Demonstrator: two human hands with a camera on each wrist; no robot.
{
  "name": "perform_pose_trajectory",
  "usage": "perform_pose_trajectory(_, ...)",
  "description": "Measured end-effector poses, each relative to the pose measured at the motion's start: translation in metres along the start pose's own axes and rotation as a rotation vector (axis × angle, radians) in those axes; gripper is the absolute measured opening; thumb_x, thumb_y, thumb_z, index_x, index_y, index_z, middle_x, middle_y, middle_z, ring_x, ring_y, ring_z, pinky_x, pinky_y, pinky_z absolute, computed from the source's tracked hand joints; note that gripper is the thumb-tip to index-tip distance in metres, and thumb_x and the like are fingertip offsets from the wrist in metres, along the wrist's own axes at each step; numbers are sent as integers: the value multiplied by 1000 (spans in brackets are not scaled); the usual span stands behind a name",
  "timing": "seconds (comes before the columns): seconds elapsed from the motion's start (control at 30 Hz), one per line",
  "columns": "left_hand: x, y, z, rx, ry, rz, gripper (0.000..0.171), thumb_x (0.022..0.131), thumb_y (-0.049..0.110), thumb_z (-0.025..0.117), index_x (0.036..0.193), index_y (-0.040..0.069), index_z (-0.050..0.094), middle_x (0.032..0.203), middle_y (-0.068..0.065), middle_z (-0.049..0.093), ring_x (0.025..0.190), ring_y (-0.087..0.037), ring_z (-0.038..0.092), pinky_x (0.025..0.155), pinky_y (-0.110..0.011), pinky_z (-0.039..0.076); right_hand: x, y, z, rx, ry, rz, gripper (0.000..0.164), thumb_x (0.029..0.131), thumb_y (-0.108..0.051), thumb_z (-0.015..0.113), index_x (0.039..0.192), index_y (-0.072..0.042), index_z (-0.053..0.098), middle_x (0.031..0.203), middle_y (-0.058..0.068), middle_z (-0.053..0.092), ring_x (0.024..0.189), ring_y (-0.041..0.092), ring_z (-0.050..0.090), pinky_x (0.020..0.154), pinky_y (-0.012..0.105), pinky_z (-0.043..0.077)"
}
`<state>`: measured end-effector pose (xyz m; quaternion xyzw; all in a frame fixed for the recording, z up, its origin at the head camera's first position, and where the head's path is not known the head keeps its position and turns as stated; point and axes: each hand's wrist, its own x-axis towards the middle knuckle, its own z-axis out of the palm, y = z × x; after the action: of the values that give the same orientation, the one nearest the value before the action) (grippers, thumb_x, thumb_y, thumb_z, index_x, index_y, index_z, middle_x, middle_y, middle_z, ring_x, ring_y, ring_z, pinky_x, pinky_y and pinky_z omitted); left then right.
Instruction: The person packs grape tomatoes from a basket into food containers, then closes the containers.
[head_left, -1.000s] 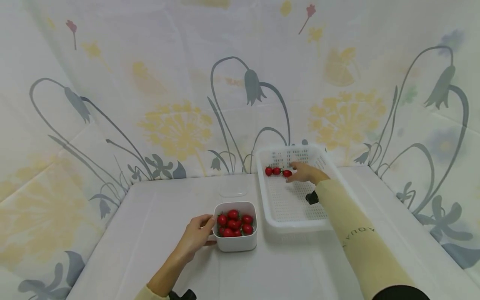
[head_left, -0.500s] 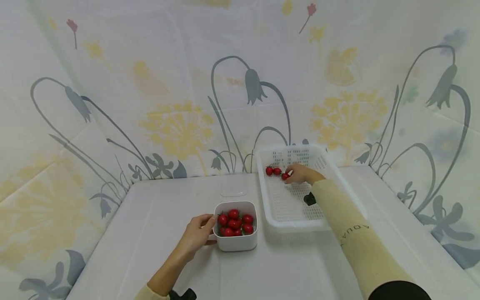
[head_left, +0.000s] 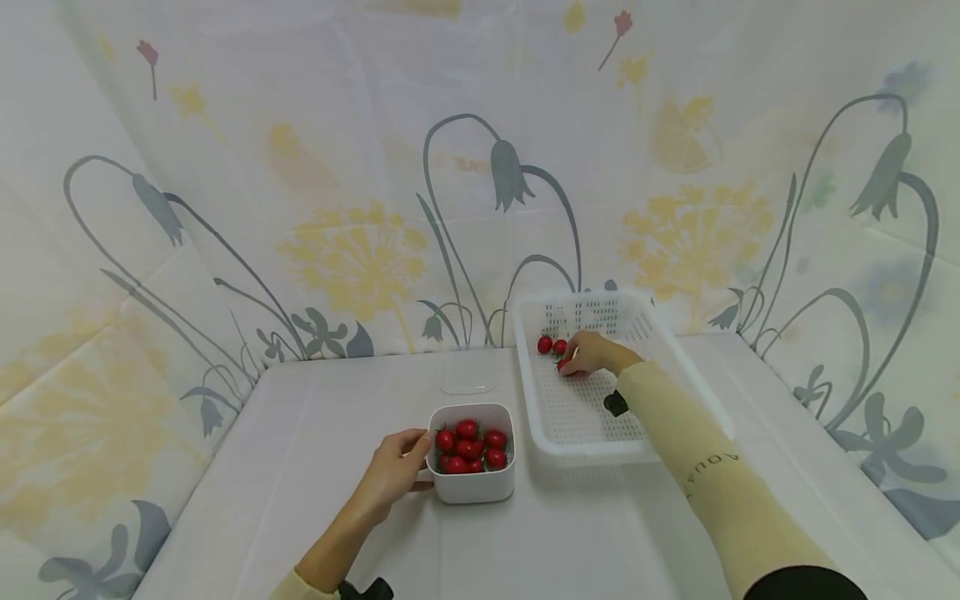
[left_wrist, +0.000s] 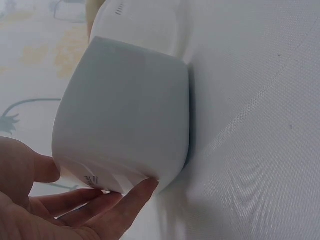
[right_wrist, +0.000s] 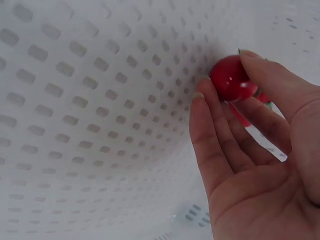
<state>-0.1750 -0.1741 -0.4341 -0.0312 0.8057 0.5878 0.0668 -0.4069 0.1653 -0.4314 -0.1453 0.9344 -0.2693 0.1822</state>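
Note:
In the head view, my left hand [head_left: 393, 468] holds the left side of a small white container [head_left: 474, 488] filled with red cherry tomatoes [head_left: 468, 448]. The left wrist view shows its thumb by the rim and its fingertips [left_wrist: 150, 184] against the side. My right hand [head_left: 596, 354] is inside a white perforated basket [head_left: 551, 450]. Between its thumb and fingers it pinches a cherry tomato [right_wrist: 231, 79], close to the basket's holed surface. Two more cherry tomatoes [head_left: 545, 344] lie just left of that hand in the head view.
A clear, flat lid-like piece [head_left: 467, 382] lies behind the container on the white-covered table [head_left: 337, 400]. The basket stands right of the container, its far end near the flower-printed backdrop [head_left: 360, 167].
My right hand has moved left and slightly nearer, closing its fingers on a cherry tomato. The other two tomatoes have shifted a little to the right. My left hand stays on the container.

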Motion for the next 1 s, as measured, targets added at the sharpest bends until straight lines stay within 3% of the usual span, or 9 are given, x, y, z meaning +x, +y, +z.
perform_pose_trajectory(0.2, 1, 0, 1, -2, 1, 6, 41, 109, 22, 50, 134, -9, 58, 138, -31, 56, 112, -43, 65, 74, -43, 65, -13, -12, -1, 133, -79, -42, 21, 91, -8, 76, 102, 8, 67, 87, 12, 71, 72, 14, 69, 72, 30, 64)
perform_pose_trajectory(0.43, 0, -1, 1, -14, 1, 11, 40, 108, 20, 50, 133, -11, 58, 136, -31, 57, 112, -43, 66, 74, -43, 65, -32, -21, -1, 227, -110, -80, 25, 92, -7, 75, 108, 11, 67, 91, 16, 73, 78, 21, 72, 79, 37, 64)
perform_pose_trajectory(1.0, -1, 0, 1, -9, 1, 19, 42, 108, 20, 50, 134, -13, 56, 135, -31, 57, 112, -41, 66, 75, -44, 65, -70, -50, -1, 245, -160, -131, 23, 92, -9, 75, 104, 9, 68, 93, 15, 72, 82, 29, 76, 81, 41, 64)
